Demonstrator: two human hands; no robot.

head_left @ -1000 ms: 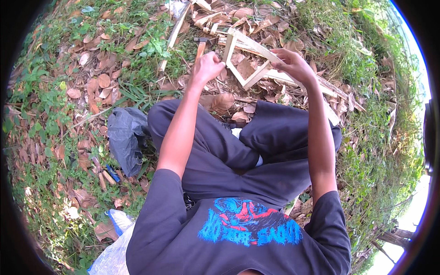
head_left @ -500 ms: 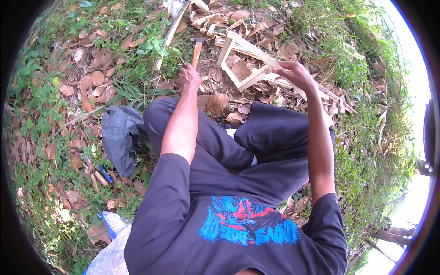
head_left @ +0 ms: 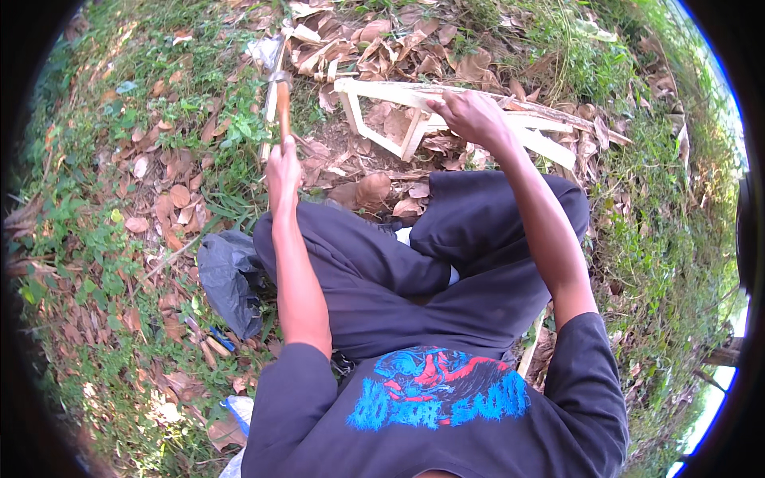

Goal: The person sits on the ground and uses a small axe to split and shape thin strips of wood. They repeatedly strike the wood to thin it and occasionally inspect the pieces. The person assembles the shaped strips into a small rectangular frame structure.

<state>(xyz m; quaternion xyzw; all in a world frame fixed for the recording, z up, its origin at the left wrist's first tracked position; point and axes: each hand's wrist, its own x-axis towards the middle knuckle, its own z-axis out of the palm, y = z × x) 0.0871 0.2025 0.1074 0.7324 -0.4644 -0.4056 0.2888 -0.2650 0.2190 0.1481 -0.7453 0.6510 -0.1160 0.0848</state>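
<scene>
1. Black plastic bag [head_left: 225, 283], crumpled, left of centre.
2. Two wooden tool handles [head_left: 217, 346], lower left, lying in grass; slim blue item [head_left: 222, 338] just beside.
3. White-and-blue plastic sack [head_left: 239, 410], lower left, partly hidden.
4. Clear plastic scrap [head_left: 261, 52], upper left of centre.
5. Dry brown leaves [head_left: 474, 68], heaped top centre.
6. Green undergrowth [head_left: 653, 267], right side.

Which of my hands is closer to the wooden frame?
Right. Your right hand is touching the wooden frame at its right end; your left hand is away to its left, gripping the hammer.
</scene>
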